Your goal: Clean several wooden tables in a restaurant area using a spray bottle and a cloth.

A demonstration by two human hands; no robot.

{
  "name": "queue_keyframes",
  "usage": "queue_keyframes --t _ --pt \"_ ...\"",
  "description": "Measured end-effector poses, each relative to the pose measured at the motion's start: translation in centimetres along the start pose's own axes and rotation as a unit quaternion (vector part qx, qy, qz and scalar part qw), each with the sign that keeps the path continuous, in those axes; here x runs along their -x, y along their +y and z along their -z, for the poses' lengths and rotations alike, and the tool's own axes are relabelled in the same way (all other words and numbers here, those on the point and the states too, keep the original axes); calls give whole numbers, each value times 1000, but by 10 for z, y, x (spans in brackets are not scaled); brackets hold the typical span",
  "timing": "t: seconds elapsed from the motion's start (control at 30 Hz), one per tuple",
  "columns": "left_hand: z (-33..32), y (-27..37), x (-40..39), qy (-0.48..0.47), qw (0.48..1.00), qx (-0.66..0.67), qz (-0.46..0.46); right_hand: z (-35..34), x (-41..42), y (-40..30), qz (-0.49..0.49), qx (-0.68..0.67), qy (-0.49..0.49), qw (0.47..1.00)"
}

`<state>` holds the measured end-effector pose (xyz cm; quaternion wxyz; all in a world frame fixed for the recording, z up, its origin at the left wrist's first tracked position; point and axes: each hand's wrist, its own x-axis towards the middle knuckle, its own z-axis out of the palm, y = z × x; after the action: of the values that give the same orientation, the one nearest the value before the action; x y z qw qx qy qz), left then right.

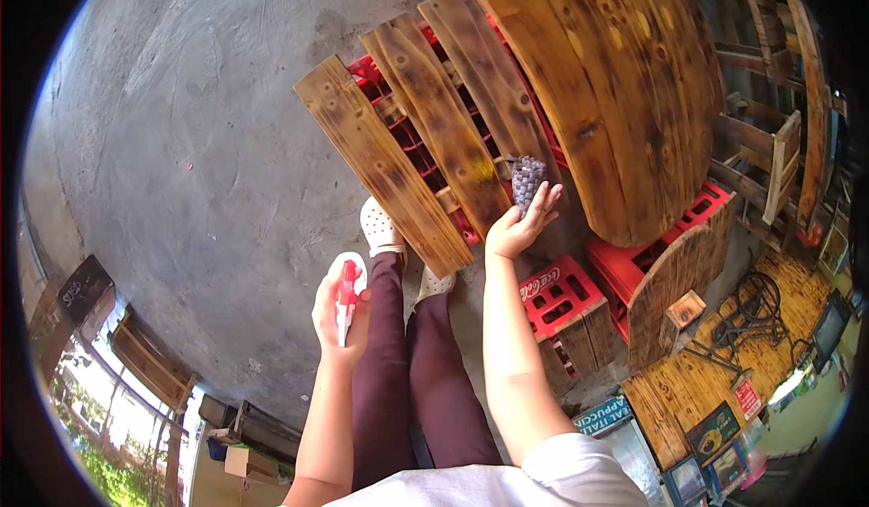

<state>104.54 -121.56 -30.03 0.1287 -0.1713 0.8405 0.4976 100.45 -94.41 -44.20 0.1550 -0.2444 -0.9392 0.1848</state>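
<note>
A spray bottle with a red and white trigger head [346, 291] is in my left hand [324, 320], held over the floor left of my legs. The fingers wrap it, and most of its body is hidden. My right hand [517, 232] holds a grey woven cloth pad [528, 180] between thumb and fingers, beside the near end of a slatted wooden bench top. Three stained planks form this top: a left plank [387, 167], a middle plank [438, 127] and a right plank [485, 65]. Red plastic crates [414, 144] show through the gaps under them.
A large varnished wooden tabletop [611, 86] stands close on the right. Near my right forearm are a red Coca-Cola crate [563, 293] and a wood-sided crate seat [679, 296]. A treadle-style metal frame [750, 317] sits on a wooden counter [662, 405]. Concrete floor [197, 188] spreads left.
</note>
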Motion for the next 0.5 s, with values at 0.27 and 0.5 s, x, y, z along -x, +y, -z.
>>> queue_keyframes --t 0.27,0.5 --pt "30 -14 -23 -2 998 3 66 33 -10 -66 -37 -58 115 991" --pt "26 -6 -45 -35 997 -72 -14 -62 -25 -41 -162 108 -141 971"
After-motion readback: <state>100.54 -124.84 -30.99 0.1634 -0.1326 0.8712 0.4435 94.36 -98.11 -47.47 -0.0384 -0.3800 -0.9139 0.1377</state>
